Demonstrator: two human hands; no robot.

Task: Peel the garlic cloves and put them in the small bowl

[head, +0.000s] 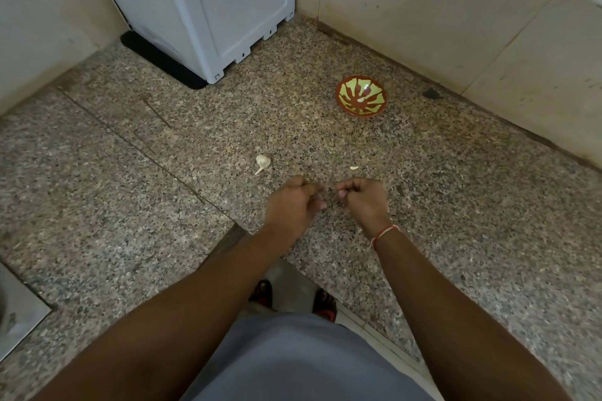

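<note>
One pale peeled garlic clove [362, 99] is seen lying inside the small red bowl with a yellow-green leaf pattern [361, 96], which stands on the speckled brown granite tabletop [163, 192] near the cream wall [456, 10]. What is left of the white papery garlic bulb with its stem [262, 163] rests on the stone, well apart from the bowl and just beyond the left hand [293, 202]. A small whitish scrap, probably a flake of skin or a bit of clove [353, 168], lies just beyond the right hand [361, 200]. Both hands are held close together above the tabletop with the fingers curled inward and the fingertips nearly meeting; whether a clove is pinched between them cannot be told, since nothing is plainly visible in the gap. The task is judged to be at an early stage: one clove is delivered, another may be in peeling, and the remaining bulb is yet to be broken up. A thin red-and-white thread [384, 234] is worn on the right wrist. A grey plastic box-shaped appliance [202, 3] stands in the far corner. No brand, label or readable writing is visible anywhere.
</note>
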